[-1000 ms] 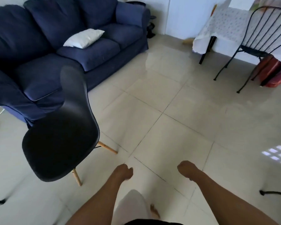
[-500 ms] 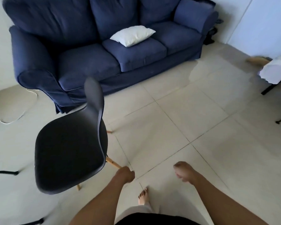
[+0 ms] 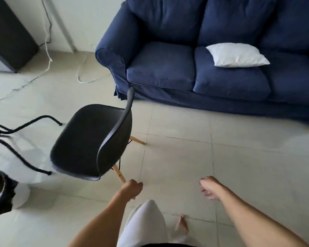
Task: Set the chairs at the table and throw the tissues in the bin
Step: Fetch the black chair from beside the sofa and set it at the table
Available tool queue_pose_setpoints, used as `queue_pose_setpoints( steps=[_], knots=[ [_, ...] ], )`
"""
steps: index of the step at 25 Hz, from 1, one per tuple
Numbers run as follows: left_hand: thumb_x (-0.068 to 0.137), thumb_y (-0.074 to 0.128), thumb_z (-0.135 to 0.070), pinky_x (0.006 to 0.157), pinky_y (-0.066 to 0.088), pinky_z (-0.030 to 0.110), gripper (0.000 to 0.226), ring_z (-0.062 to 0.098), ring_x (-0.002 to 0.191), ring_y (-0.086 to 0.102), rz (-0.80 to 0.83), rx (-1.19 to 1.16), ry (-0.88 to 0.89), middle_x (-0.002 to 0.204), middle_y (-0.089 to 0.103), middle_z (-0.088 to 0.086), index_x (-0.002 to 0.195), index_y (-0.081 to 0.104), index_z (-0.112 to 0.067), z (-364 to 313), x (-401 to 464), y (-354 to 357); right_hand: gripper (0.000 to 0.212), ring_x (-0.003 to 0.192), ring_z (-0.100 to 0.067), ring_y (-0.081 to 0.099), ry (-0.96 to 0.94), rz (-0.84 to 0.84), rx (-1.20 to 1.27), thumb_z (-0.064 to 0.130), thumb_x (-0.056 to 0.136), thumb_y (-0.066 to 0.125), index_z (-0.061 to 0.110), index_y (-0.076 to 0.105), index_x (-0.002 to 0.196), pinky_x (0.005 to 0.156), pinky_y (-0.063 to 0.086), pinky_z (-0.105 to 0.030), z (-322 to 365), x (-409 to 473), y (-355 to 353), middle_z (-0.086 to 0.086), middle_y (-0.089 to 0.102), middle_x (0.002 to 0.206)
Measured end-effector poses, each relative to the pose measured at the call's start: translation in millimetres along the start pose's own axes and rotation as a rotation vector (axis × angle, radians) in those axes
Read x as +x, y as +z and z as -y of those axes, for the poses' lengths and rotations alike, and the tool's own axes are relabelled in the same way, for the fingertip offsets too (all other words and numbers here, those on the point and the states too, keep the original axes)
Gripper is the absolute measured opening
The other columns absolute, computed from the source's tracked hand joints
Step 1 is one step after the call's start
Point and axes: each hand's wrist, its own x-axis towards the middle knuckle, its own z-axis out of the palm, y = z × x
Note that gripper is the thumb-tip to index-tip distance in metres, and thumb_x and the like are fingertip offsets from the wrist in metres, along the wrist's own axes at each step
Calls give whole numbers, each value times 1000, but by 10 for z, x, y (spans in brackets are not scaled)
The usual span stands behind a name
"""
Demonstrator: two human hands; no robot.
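Chair (image 3: 89, 139) upright, seat facing left; both hands' fingers curled, holding nothing.

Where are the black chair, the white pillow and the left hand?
black chair (image 3: 86, 139): head view, middle of the seat.
white pillow (image 3: 236, 55): head view, centre of its top face.
left hand (image 3: 132, 189): head view, back of the loosely closed fist.

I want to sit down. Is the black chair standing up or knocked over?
Standing up: the black chair has its seat facing up and wooden legs on the floor.
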Motion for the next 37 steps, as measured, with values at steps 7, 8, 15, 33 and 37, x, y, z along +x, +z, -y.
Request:
queue_pose_setpoints(
  steps=[7, 8, 15, 33, 37],
  knots=[
    [100, 33, -37, 102, 43, 44, 43, 30, 99, 54, -88, -1133, -302, 111, 56, 16, 114, 56, -3, 233, 111, -272, 15, 66, -21, 53, -193, 110, -93, 22, 96, 44, 12, 54, 102, 66, 42, -30, 1703, 537, -524, -7, 56, 74],
    [101, 32, -38, 103, 41, 46, 45, 31, 103, 52, -96, -1296, -320, 115, 54, 17, 119, 53, -3, 262, 145, -343, 16, 73, -23, 55, -216, 152, -73, 24, 97, 44, 12, 55, 102, 72, 43, -33, 1990, 569, -502, -7, 57, 76],
    [94, 35, -50, 99, 42, 49, 58, 34, 114, 51, -277, -1939, -335, 122, 48, 16, 133, 41, -7, 258, 126, -752, 41, 100, -28, 52, -268, 433, -140, 39, 98, 39, 15, 54, 128, 88, 42, -40, 3519, 585, -103, -11, 61, 104],
    [88, 42, -7, 88, 44, 37, 21, 36, 89, 59, -328, -2284, -433, 94, 61, 20, 94, 54, 10, -369, 167, -1314, 17, 78, -40, 68, -42, 574, -651, 4, 92, 51, -11, 51, 83, 49, 58, -39, 4937, 312, 667, -20, 64, 76],
    [84, 42, -3, 89, 47, 35, 19, 32, 106, 62, -382, -2321, -530, 106, 60, 18, 84, 54, 11, -399, 172, -1501, 24, 61, -35, 53, -57, 469, -727, -5, 90, 45, -11, 51, 67, 17, 37, -33, 5099, 240, 751, -17, 55, 74]
  ],
)
